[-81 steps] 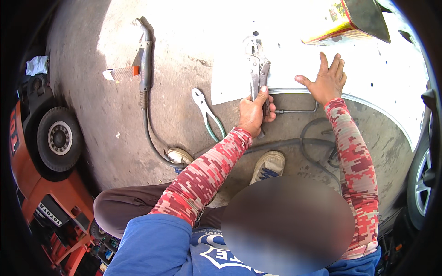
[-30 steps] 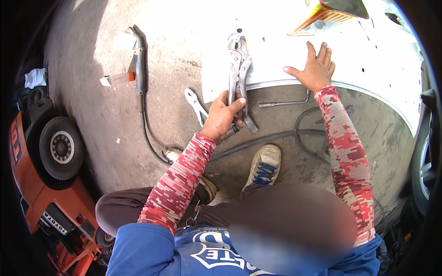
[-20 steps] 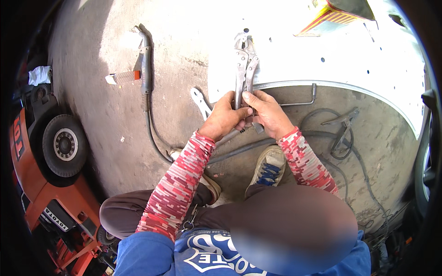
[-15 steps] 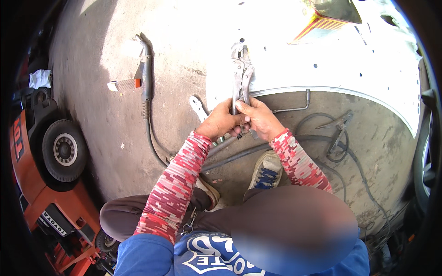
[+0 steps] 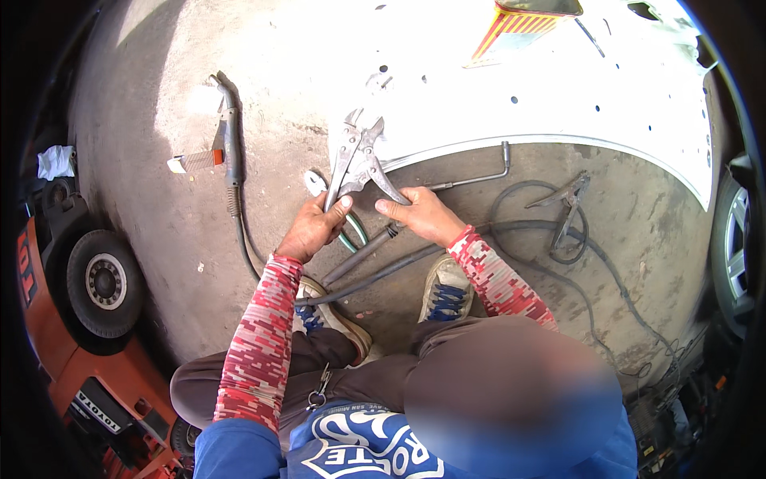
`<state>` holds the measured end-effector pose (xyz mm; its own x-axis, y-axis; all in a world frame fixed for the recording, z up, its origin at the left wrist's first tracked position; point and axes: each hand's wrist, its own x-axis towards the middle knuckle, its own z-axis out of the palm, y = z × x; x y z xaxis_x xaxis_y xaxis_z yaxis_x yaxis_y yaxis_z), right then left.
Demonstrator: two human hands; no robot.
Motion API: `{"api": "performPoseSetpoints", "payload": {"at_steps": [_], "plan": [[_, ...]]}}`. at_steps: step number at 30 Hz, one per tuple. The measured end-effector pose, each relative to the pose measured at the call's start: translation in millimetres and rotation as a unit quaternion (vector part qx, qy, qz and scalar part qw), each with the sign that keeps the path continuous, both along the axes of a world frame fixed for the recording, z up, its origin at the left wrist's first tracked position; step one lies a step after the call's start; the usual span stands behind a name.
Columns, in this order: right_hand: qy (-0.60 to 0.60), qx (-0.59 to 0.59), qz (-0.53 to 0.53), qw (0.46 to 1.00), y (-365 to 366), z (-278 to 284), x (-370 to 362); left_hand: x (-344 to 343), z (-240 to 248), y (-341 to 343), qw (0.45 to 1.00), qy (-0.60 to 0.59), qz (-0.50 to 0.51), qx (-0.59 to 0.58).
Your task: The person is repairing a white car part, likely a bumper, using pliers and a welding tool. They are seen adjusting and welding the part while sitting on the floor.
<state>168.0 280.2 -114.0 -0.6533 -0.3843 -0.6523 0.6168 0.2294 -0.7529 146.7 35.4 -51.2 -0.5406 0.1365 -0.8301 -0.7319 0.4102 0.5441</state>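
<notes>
A pair of locking pliers [image 5: 361, 153] is held between my hands, its jaws parted and pointing away from me. My left hand [image 5: 313, 227] grips one handle, with the thumb along it. On the other handle, spread wide from the first, my right hand [image 5: 428, 214] closes near the end. Beyond the jaws lies a white metal panel [image 5: 479, 108] with small holes and a curved near edge. Green-handled pliers [image 5: 314, 183] rest on the floor beside my left hand, which partly covers them. An L-shaped wrench [image 5: 483, 178] lies just past my right hand.
A welding torch [image 5: 232, 148] with its cable lies at left, near an orange-and-white box [image 5: 198, 160]. At right sit a ground clamp [image 5: 568, 215] and looped cables. A red-and-yellow tin [image 5: 523, 28] stands on the panel. An orange forklift [image 5: 100, 359] is far left.
The locking pliers' handles have been pulled apart and the jaws have opened. My hands, close together before, have separated, the left one moving left. The view has shifted slightly.
</notes>
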Motion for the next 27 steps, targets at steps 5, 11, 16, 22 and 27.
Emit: {"api": "performPoseSetpoints", "payload": {"at_steps": [5,11,16,22,27], "plan": [[0.087,0.006,0.103,0.991,-19,7,25,61,4,-29,0.999,0.016,0.023,-0.037],[0.089,0.027,0.155,0.984,-31,11,44,110,-2,-40,0.994,0.042,0.057,-0.077],[0.134,0.057,0.162,0.976,-35,12,48,113,-4,-44,0.991,0.062,0.047,-0.109],[0.178,0.089,0.152,0.968,-34,17,51,120,-9,-42,0.989,0.065,0.103,-0.087],[0.166,0.069,0.092,0.979,-30,22,55,114,-12,-53,0.985,0.055,0.16,-0.038]]}}
